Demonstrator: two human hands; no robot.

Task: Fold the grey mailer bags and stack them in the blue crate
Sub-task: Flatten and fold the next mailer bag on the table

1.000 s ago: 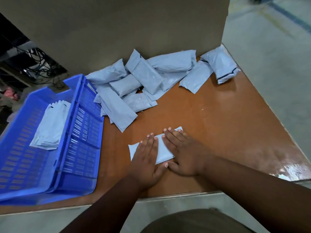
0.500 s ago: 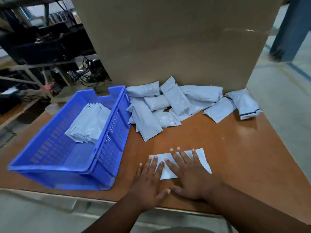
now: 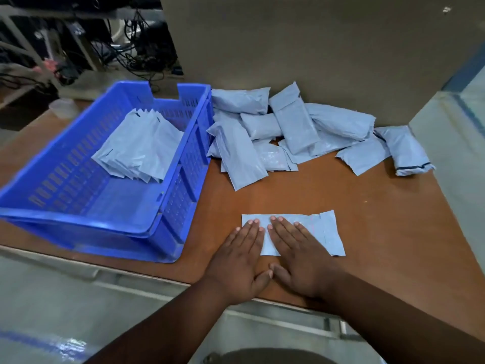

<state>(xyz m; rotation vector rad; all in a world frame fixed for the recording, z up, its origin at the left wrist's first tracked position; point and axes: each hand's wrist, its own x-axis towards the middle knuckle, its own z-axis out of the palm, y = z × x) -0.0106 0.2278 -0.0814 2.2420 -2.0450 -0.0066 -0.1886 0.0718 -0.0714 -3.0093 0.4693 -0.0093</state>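
A flat, pale grey plastic mailer bag (image 3: 319, 231) is lying on the brown wooden table (image 3: 380, 219) near its front edge, to the right of the blue slatted plastic crate (image 3: 168, 214). Both hands are lying flat on the bag's left half with straight fingers: the left hand (image 3: 240, 261) and the right hand (image 3: 298, 258) are sitting side by side, thumbs touching. The bag's right end is lying free with a creased flap. The slick film is likely to slide or spring open if pressure eases, leaving a crooked fold. The stack of folded grey bags (image 3: 139, 148) in the crate is leaning, so a careless drop could topple it. The pile of unfolded grey mailers (image 3: 288, 127) is waiting behind.
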